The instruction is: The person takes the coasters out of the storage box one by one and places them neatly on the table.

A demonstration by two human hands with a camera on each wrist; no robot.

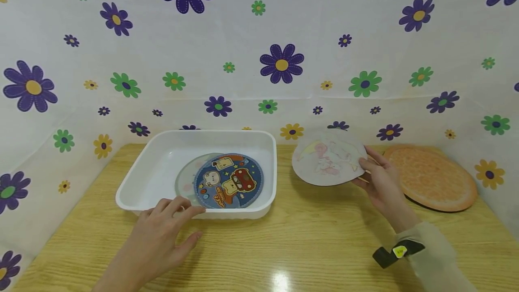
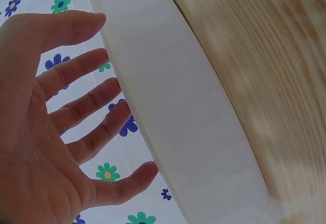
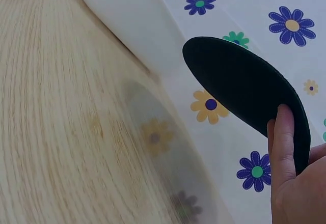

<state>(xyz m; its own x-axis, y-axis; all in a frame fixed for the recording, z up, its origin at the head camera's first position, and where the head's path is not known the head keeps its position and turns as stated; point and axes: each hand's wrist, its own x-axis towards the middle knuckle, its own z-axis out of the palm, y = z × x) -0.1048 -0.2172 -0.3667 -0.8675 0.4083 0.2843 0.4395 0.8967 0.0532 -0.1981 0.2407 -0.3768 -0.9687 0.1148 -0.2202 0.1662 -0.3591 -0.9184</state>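
My right hand (image 1: pixel 383 179) pinches a pale round mouse pad (image 1: pixel 324 159) by its right edge, holding it above the table, to the right of the white tray (image 1: pixel 142 170). Faint pink and yellow drawings cover the pad's top; its underside (image 3: pixel 239 76) shows black in the right wrist view. The fingertips of my left hand (image 1: pixel 160 233) rest at the tray's front rim, thumb held apart. Inside the tray, a blue round pad with cartoon animals (image 1: pixel 251 184) overlaps a pale greenish one (image 1: pixel 188 172), partly hiding it.
An orange-brown round pad (image 1: pixel 434 177) with a black underside lies at the table's right, partly behind my right wrist. The wooden table (image 1: pixel 308 238) meets a white flower-printed cloth (image 1: pixel 243 35) at the back and sides.
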